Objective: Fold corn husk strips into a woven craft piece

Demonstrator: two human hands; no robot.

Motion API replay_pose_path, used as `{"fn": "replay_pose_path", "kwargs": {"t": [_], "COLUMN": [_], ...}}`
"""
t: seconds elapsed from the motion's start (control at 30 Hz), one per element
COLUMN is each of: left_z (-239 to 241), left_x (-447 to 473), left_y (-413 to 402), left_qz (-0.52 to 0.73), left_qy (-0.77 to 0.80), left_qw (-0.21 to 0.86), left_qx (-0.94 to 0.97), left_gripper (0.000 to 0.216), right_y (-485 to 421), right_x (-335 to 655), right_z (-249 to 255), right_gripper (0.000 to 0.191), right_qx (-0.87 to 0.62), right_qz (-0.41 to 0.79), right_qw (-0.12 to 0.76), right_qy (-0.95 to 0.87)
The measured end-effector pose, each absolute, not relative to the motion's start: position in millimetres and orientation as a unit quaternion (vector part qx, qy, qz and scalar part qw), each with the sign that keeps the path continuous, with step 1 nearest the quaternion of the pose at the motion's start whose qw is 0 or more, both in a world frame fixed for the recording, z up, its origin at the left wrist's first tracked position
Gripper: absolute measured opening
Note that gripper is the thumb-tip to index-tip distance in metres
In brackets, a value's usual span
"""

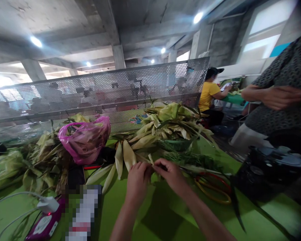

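Note:
My left hand and my right hand meet over the green table, fingertips almost touching. Between them they pinch a narrow strip of pale corn husk, whose end sticks up above the fingers. Both hands have their fingers closed. Just beyond the left hand lie loose, pointed corn husks. A large heap of corn husks rises behind, piled on a green basket. Green leafy sprigs lie to the right of my right hand.
A pink plastic bag and more dried husks stand left. Nearer are a purple power strip with a white charger and a blurred-out phone. Coloured loops and a black bag are right. A person stands there.

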State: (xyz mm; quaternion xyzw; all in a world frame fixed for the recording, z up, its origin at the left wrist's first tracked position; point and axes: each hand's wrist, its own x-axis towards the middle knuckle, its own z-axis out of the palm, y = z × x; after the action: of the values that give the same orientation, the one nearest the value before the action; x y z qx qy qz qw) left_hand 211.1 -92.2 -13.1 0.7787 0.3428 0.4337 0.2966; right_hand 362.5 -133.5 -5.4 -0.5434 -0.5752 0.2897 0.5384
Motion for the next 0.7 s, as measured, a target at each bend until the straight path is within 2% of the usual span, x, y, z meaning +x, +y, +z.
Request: {"fn": "replay_pose_path", "kwargs": {"t": [0.13,0.3,0.47,0.7], "left_z": [-19,-24,-27,-26], "left_x": [210,211,215,220], "left_y": [-91,-89,-90,-94], "left_qz": [0.439,0.454,0.471,0.437], "left_qy": [0.337,0.332,0.331,0.360], "left_qw": [0.373,0.393,0.435,0.454], "left_qx": [0.744,0.728,0.692,0.688], "left_gripper": [0.021,0.027,0.025,0.018], "right_y": [-130,-128,-128,-127], "right_x": [359,356,358,361], "right_z": [-12,-16,-13,-17], "right_gripper": [0.024,0.027,0.032,0.027], "right_qx": [-0.516,-0.501,-0.520,-0.532], "right_qz": [0.384,0.420,0.423,0.422], "right_qw": [0.569,0.601,0.595,0.587], "right_qy": [-0.512,-0.459,-0.443,-0.439]}}
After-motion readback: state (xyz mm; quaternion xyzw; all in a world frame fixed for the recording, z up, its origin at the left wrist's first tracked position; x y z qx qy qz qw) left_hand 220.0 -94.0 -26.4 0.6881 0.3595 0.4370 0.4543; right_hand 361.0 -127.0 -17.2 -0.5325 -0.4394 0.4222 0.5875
